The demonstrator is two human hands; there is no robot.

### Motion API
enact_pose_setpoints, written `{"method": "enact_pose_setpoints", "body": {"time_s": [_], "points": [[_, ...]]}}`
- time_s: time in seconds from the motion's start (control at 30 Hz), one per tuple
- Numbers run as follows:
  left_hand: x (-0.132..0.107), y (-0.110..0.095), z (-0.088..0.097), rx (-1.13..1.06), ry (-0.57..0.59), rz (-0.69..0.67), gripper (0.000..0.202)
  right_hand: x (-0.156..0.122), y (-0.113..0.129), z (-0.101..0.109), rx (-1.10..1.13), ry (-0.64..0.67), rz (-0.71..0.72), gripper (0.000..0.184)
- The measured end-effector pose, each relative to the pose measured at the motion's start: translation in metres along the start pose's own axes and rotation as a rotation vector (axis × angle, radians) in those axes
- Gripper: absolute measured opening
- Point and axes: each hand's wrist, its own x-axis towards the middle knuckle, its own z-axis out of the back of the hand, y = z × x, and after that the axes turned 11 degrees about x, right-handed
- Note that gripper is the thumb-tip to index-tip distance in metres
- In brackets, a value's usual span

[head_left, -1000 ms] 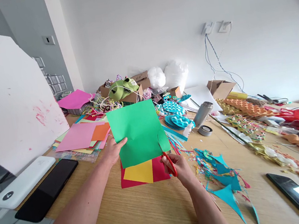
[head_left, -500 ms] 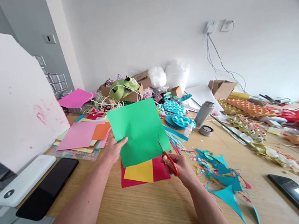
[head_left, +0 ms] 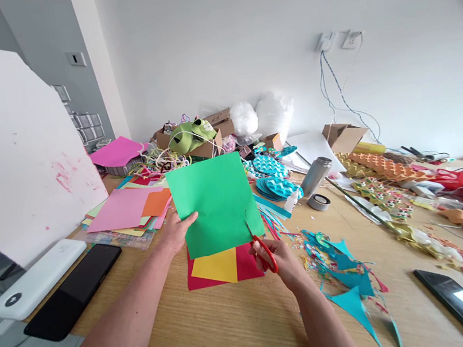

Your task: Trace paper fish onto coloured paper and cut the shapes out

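Observation:
A green sheet of paper (head_left: 213,199) is held up over the table, pinched at its left edge by my left hand (head_left: 178,232), thumb in front. My right hand (head_left: 283,260) grips red-handled scissors (head_left: 267,254). Their blades lie at the sheet's lower right, with a short cut line running up from there. Beneath and behind the green sheet, a yellow paper piece (head_left: 217,268) rests on a dark red sheet (head_left: 248,263); the green sheet hides their upper parts.
Coloured paper sheets (head_left: 119,209) are piled at left, near a black phone (head_left: 75,292) and white power bank (head_left: 38,278). Teal offcuts (head_left: 349,280) litter the right side, below a tape roll (head_left: 318,201) and metal bottle (head_left: 317,176). Another phone (head_left: 459,302) lies at front right.
The scissors' handles have shifted very slightly to the right, with the blades closer together. The green sheet and my left hand look almost unmoved.

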Motion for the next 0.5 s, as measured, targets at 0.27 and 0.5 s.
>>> {"method": "enact_pose_setpoints", "body": {"time_s": [0.27, 0.5], "points": [[0.002, 0.004, 0.002, 0.039, -0.039, -0.017, 0.056, -0.001, 0.002, 0.000, -0.012, 0.027, -0.013, 0.055], [0.003, 0.011, 0.004, 0.106, 0.018, -0.009, 0.046, 0.001, -0.005, 0.001, -0.031, 0.002, 0.015, 0.055]]}}
